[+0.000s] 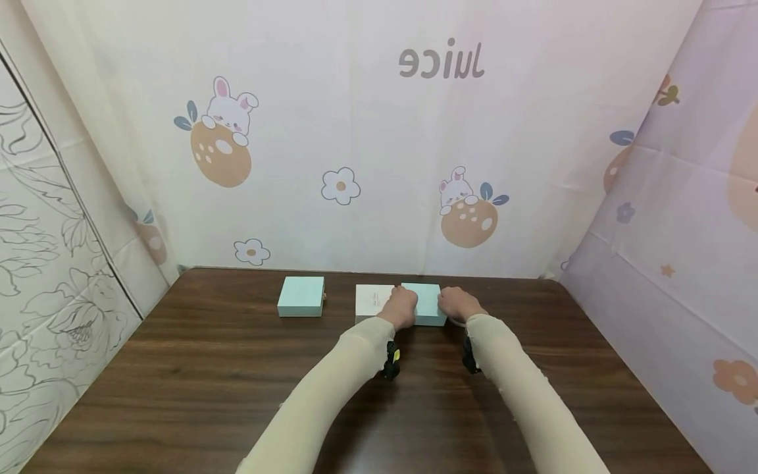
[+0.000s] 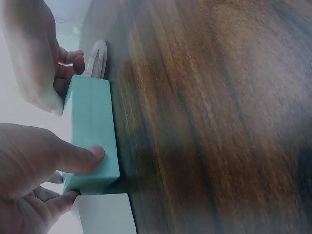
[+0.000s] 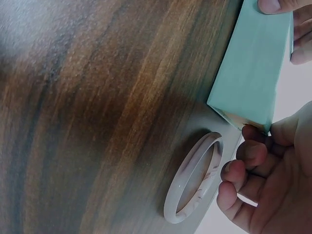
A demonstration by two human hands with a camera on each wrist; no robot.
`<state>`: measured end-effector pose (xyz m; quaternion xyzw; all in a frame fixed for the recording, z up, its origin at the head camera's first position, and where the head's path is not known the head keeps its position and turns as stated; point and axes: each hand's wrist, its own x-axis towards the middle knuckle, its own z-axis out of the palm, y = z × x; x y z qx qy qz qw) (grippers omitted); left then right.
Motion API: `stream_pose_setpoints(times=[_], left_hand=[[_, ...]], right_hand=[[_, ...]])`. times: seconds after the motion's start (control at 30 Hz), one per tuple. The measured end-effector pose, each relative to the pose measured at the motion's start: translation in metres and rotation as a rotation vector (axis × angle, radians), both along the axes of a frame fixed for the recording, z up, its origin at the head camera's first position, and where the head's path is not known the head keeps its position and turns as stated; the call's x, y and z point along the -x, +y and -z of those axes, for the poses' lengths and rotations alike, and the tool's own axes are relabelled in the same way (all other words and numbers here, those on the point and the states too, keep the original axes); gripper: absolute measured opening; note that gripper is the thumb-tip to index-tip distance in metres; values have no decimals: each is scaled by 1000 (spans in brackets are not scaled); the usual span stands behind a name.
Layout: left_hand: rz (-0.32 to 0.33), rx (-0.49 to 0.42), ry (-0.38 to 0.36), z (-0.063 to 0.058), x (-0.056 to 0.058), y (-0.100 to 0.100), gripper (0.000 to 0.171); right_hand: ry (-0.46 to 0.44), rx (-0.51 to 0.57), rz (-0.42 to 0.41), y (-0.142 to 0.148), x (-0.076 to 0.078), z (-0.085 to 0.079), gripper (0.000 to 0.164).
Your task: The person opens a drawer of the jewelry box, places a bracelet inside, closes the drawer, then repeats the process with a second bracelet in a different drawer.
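A mint-green box (image 1: 430, 317) stands on the table between both hands. My left hand (image 1: 401, 307) grips its left part, the thumb (image 2: 92, 158) on the front face and other fingers behind. At the box's right end, my right hand (image 1: 460, 304) has curled fingers, with thumb and index finger (image 3: 253, 134) pinching at the end edge; what lies between them is hidden. A pale, translucent bangle (image 3: 181, 175) with reddish streaks rests on the table beside the right hand. Touching distance from the left fingers is a white box (image 2: 108, 214) with small print on top.
Another mint-green box (image 1: 301, 299) with a small tab on its right side sits farther left on the dark wooden table (image 1: 195, 368). Behind the table hangs a printed curtain (image 1: 379, 131); more curtains flank both sides.
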<state>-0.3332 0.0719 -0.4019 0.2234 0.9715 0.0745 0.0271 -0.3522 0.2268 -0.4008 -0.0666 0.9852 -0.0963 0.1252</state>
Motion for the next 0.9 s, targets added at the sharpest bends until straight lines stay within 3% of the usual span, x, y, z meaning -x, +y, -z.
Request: stream_pose_setpoints(times=[0.33,0.57,0.73,0.9], left_hand=[[-11,54,23,1,-6,4,12],[8,81,77,4,-9,2,13],[53,35,84,6,-15,-2,8],[60,-40,87,-9,-16,-15,13]], right_hand=[[3,-48,-16,-1,3,3,26],[24,-89,29,-4,-3,1,30],[94,-150,57,-1,-11,-3,38],[182,-145,73,0,-14,-17,41]])
